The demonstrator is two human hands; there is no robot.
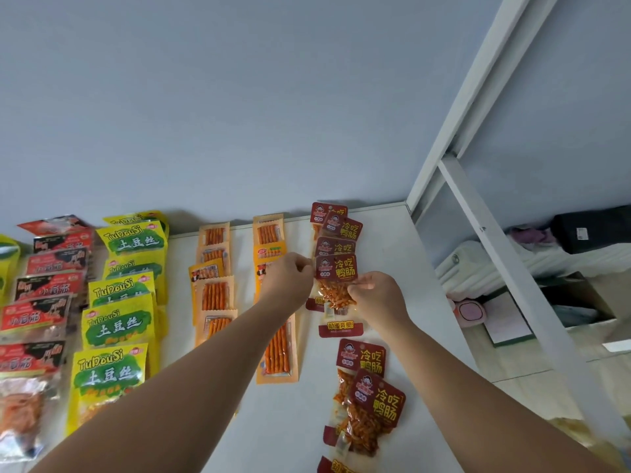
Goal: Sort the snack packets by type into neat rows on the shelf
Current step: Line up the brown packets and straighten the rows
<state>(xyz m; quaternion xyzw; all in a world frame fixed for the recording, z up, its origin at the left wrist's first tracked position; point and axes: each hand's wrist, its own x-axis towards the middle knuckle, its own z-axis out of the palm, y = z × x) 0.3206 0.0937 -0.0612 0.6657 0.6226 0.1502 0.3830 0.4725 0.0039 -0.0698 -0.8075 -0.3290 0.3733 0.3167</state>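
Note:
On the white shelf (392, 268), snack packets lie in rows by type. Dark red packets with orange strips (336, 274) form the rightmost row. My left hand (290, 274) pinches the left edge of one of them, level with its dark red label, and my right hand (375, 295) grips its right edge lower down. More dark red packets (372, 397) lie nearer to me. To the left run two rows of orange stick packets (215, 295), then yellow-green packets (119, 322), then red-and-black packets (37, 315) at the far left.
A grey wall rises behind the shelf. A white metal frame post (485, 240) stands at the shelf's right end. Beyond it, lower down, lie a white suitcase (478, 264), a cardboard box (580, 308) and other clutter.

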